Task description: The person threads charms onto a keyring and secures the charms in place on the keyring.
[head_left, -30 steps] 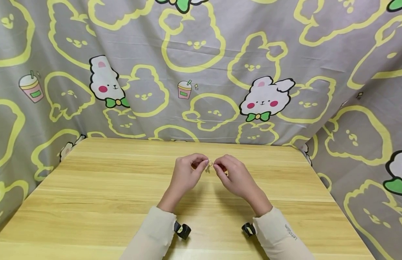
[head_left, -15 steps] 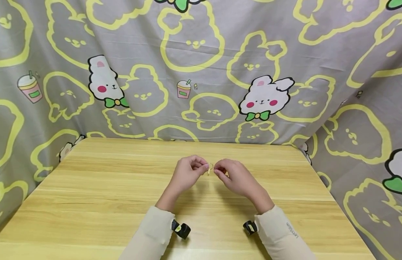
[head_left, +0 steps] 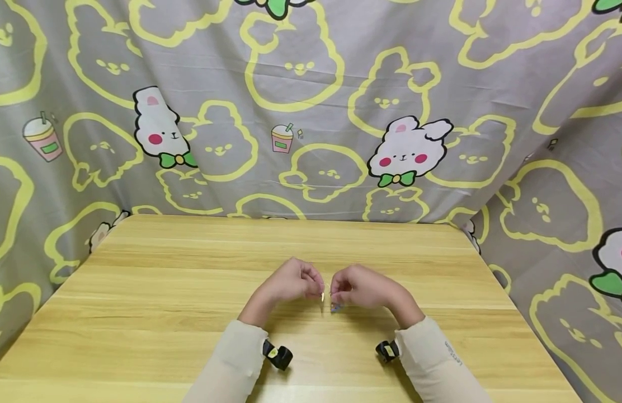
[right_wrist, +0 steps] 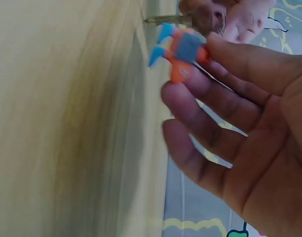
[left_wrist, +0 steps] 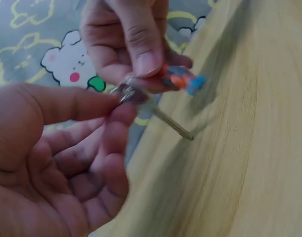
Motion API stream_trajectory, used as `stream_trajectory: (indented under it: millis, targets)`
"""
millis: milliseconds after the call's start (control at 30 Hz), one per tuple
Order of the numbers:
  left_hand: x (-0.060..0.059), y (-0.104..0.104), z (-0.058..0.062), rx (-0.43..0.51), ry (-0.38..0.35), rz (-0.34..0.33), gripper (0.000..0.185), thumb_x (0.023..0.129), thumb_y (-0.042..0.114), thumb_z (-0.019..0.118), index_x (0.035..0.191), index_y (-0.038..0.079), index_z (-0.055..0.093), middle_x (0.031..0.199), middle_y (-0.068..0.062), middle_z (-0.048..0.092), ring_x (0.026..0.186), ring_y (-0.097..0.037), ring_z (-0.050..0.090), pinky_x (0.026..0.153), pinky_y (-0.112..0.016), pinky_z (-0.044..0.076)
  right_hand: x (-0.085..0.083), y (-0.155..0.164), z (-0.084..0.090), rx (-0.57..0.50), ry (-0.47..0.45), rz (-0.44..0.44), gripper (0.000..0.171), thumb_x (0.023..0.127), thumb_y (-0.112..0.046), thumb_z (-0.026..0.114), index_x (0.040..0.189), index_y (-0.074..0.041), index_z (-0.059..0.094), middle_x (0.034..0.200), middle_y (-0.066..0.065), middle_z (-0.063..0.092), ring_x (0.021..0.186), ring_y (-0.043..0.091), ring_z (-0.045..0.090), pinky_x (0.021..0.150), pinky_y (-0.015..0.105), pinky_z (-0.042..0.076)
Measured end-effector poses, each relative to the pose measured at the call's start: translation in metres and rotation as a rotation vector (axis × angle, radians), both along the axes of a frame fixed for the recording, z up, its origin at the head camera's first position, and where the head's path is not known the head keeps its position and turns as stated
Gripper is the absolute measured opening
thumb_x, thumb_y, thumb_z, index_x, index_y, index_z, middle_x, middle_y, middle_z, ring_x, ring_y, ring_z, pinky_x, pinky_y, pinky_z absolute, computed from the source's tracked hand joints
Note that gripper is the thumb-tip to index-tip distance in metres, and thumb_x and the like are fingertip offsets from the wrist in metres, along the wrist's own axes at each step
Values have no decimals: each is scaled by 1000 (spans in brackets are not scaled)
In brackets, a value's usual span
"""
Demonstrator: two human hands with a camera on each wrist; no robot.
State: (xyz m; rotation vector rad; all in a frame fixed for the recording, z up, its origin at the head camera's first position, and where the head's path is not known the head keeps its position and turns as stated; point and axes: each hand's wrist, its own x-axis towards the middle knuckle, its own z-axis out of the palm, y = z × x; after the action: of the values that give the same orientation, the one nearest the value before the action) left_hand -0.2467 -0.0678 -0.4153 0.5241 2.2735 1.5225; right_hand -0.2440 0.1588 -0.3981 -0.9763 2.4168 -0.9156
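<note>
Item: key on a ring, with an orange-and-blue charm.

Left hand: thumb and forefinger are pinching the key's head at the ring; remaining fingers are hanging loosely curled.

Right hand: thumb and forefinger are pinching the charm (other fingers relaxed, nearly straight).

Position: the hands are meeting just above the table, almost touching. The key's shaft is pointing down toward 6 o'clock from the left fingertips, tip near the wood; the charm is lying at 3 o'clock from it.

Backdrop: rabbit-print cloth is hanging behind.
</note>
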Motion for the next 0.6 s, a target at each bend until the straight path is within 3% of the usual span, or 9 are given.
stream_trajectory:
  millis: [100,167,367,600]
  targets:
    - [0,0,-3,-12,-43,-51,5,89,2,69,88,0,73,76,-3,70,68,-15,64,63,-30,54,1,1,-3,-2,-49,27,13,97,-5,69,84,-8,70,77,-2,71,69,9,59,65,23,47]
    - [0,1,-4,-12,-50,-50,6,91,1,67,89,0,72,77,-4,71,68,-16,64,63,-31,54,2,1,-4,3,-71,28,14,98,-4,68,84,-8,70,77,-1,72,69,10,60,65,23,46]
    - [1,7,-10,-32,2,58,9,91,0,67,89,3,74,77,-5,72,66,-16,63,58,-28,52,2,1,-4,74,-27,-26,15,99,-7,67,85,-12,69,77,-5,68,68,8,53,65,25,45]
    - [5,17,-15,-120,67,95,9,90,2,73,82,6,75,71,-4,69,57,-14,60,50,-26,50,1,0,-6,118,-29,-45,16,100,-6,65,85,-10,67,74,-4,68,65,11,55,64,27,46]
